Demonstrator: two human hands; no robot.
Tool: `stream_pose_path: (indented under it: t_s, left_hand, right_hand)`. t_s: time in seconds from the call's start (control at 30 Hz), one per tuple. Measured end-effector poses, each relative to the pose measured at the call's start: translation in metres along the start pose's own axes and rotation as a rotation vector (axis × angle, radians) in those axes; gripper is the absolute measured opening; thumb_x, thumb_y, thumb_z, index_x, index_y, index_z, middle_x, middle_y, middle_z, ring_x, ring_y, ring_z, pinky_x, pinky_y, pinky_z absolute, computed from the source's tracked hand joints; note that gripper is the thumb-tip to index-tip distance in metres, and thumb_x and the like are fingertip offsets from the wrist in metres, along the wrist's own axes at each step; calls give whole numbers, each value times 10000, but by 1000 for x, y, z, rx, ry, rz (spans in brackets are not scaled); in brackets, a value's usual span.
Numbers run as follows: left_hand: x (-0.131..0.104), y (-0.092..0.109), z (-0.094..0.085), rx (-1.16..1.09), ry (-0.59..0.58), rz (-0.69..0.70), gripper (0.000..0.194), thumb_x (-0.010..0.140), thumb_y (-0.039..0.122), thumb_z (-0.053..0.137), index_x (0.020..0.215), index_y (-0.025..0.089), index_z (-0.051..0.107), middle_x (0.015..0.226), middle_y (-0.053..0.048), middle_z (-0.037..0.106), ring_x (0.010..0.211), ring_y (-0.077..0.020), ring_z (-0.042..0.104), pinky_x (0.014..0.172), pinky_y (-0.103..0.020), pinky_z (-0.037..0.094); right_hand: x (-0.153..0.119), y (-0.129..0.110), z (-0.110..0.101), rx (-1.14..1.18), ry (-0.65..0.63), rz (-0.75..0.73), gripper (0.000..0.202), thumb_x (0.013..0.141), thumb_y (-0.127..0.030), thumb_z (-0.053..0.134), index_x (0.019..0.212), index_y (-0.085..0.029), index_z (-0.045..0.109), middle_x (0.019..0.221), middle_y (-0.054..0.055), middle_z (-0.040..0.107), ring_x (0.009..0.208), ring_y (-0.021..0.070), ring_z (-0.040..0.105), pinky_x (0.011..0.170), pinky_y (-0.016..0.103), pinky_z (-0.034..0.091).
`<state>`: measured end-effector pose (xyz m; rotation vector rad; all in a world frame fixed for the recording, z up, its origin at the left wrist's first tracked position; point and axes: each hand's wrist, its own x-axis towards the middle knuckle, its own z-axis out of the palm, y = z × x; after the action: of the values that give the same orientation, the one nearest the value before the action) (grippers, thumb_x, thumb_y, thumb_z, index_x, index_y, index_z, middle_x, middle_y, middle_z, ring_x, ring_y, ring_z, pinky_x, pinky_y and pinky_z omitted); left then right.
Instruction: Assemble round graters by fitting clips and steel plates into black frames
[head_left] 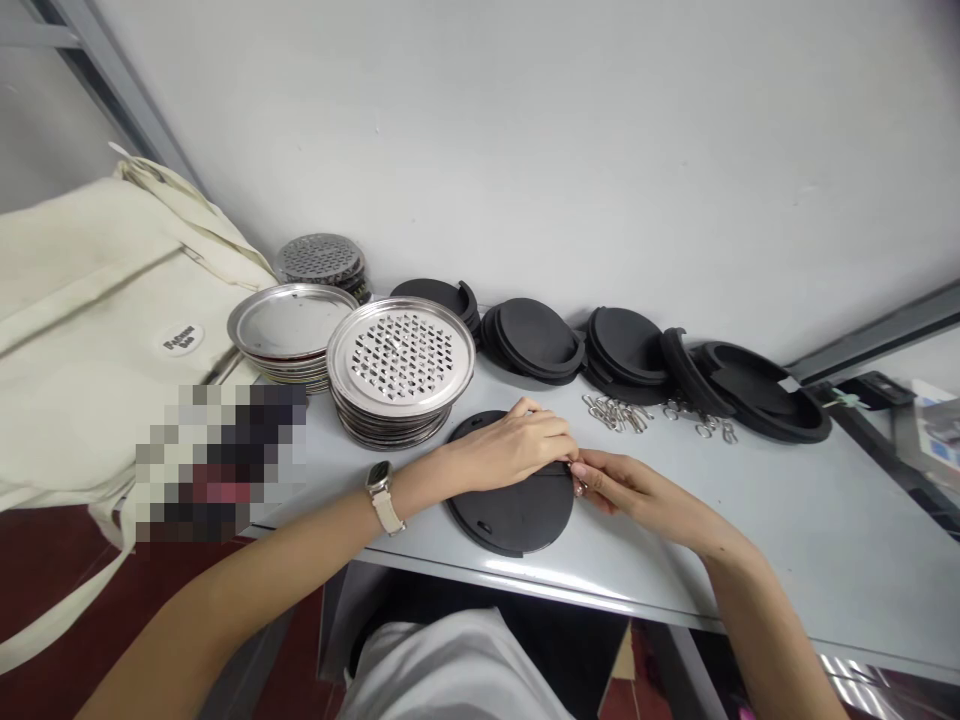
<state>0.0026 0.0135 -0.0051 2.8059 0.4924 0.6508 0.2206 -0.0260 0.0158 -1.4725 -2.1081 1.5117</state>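
A flat black round disc [517,515] lies in front of me near the table edge, with a small slot showing on its near left part. My left hand [521,450] rests across its upper right side, fingers bent together over the rim. At that same rim my right hand [615,485] pinches a small shiny metal clip [579,487], mostly covered by the fingertips. The two hands touch or nearly touch there. Behind them lie loose silver metal clips [619,412] and several metal rings [703,430].
To the left stand stacks of round metal grater plates [401,360] and plain metal discs [292,320]. Black disc piles [534,340] and a black ring-shaped part [817,425] line the wall. A cream bag [97,330] sits at far left, beside a blurred patch.
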Motion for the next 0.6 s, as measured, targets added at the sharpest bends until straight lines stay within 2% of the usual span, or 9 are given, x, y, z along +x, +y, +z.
stream_pose_path:
  t_s: [0.27, 0.5, 0.6]
  left_hand:
    - [0, 1, 1, 93, -5, -26, 221, 984, 85, 344, 945, 139, 555, 942, -47, 583, 898, -159, 523, 917, -312, 324]
    - [0, 0, 2, 101, -7, -20, 239, 1016, 169, 335, 947, 156, 564, 970, -52, 606, 932, -170, 536, 919, -321, 319]
    - [0, -1, 3, 98, -9, -15, 234, 1014, 154, 337, 969, 152, 567, 983, -54, 614, 940, -170, 544, 922, -321, 318]
  right_hand:
    - [-3, -4, 3, -19, 22, 42, 463, 987, -550, 326, 760, -195, 518, 605, -43, 419, 572, 131, 379, 603, 278, 338]
    - [-3, -8, 9, -129, 115, 55, 475, 991, -539, 319, 721, -198, 511, 576, -55, 378, 534, 121, 346, 564, 266, 303]
    - [-4, -9, 11, -154, 132, 48, 475, 991, -535, 317, 729, -200, 528, 570, -51, 392, 531, 124, 367, 561, 265, 311]
